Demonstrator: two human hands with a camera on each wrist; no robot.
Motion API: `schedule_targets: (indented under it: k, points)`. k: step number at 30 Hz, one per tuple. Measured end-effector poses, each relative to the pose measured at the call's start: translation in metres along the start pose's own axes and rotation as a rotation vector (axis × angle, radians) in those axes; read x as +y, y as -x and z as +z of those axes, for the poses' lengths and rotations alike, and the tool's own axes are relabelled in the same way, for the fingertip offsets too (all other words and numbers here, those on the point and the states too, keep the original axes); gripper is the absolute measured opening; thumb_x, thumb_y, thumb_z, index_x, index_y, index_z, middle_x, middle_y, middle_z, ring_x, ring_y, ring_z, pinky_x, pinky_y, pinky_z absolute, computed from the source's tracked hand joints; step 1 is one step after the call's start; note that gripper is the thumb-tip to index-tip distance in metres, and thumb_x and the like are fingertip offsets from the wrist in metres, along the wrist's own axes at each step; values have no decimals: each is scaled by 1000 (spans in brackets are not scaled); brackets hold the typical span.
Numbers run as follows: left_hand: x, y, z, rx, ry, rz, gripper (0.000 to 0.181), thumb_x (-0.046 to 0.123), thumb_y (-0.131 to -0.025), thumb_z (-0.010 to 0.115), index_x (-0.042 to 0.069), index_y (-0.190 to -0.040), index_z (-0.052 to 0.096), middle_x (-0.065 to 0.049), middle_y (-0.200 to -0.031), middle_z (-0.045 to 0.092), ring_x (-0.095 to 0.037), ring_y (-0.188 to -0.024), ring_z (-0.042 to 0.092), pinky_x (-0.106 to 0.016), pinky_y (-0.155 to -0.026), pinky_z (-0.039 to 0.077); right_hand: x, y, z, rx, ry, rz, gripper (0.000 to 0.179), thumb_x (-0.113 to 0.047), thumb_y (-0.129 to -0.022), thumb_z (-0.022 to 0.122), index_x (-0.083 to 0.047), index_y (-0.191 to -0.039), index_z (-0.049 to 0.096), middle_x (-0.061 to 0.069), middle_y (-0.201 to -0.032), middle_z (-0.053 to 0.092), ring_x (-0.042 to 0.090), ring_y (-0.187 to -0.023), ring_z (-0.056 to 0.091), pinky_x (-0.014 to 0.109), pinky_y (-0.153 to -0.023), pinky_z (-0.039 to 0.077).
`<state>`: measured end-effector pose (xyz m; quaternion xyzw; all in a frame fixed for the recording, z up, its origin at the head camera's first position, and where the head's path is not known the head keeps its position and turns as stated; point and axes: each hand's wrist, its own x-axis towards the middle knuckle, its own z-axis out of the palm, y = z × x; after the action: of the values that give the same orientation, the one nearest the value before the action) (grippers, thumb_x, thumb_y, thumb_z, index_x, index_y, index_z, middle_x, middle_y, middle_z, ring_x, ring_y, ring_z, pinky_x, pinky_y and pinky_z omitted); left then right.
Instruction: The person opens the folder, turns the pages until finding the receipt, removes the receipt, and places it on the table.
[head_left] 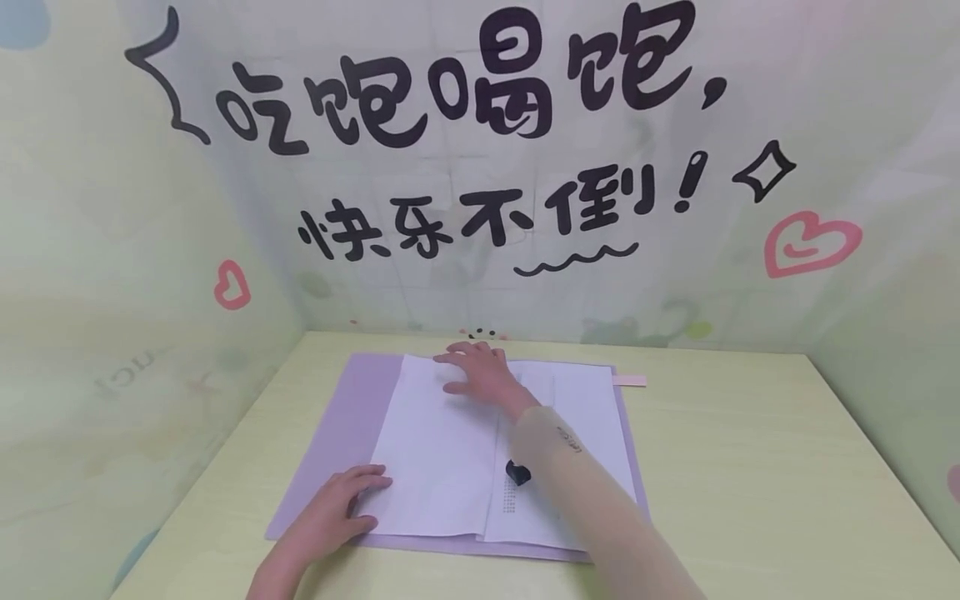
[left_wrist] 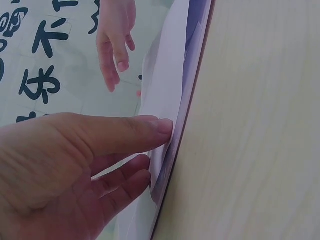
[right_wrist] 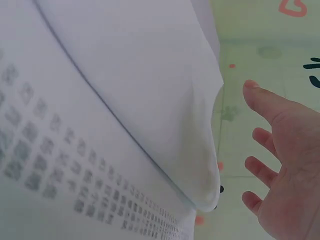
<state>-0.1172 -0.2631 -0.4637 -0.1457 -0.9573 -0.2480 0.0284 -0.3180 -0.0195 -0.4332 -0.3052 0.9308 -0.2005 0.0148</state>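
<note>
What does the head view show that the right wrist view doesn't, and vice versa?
Head only: the person's left grip, the flat pale pink strip and the long beige fabric sleeve.
Right wrist only: the palm side of the right grip, plus a close-up of the dark printed characters, too blurred to read.
Both: right grip, white paper pages, light purple cover and pale green wall with pink heart outlines.

Right hand (right_wrist: 292,160): we see its fingers spread, just apart from the blank page (right_wrist: 130,75).
Edge: we find that page's wavy.
Printed page (right_wrist: 60,155): we see rows of blurred characters.
Wall (right_wrist: 242,220): we spot a red heart (right_wrist: 286,11) up top.
</note>
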Motion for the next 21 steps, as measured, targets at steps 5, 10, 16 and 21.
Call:
schedule_targets:
  k: [5, 10, 16, 21]
  points:
    - [0, 1, 1, 9, 2, 4, 47, 7, -73, 80, 13, -118, 68, -10, -133, 63, -36, -120, 56, -48, -101, 48, 12, 9, -13, 42, -67, 23, 55, -36, -94, 66, -34, -145, 48, 0, -158, 39, 30, -143, 34, 56, -113, 28]
    - [1, 0, 2, -13, 19, -31, 46, 7, -74, 80, 14, -118, 68, -9, -135, 61, -35, -121, 55, -48, -102, 48, 25, 22, -25, 92, -125, 69, 57, -35, -93, 67, -33, -146, 47, 0, -157, 39, 30, -143, 33, 56, -114, 27]
    - [2, 0, 2, -43, 31, -71, 49, 8, -74, 80, 15, -120, 66, -9, -135, 58, -32, -120, 53, -46, -100, 49, 43, 40, -36, 144, -148, 98, 55, -35, -94, 66, -29, -146, 48, 3, -156, 40, 33, -142, 34, 58, -113, 27]
    - [4, -1, 3, -46, 9, -95, 59, 9, -73, 80, 12, -128, 62, -9, -134, 57, -30, -121, 52, -47, -101, 49, 56, 55, -42, 180, -161, 130, 53, -36, -95, 65, -30, -145, 49, 5, -156, 40, 35, -143, 34, 62, -113, 25]
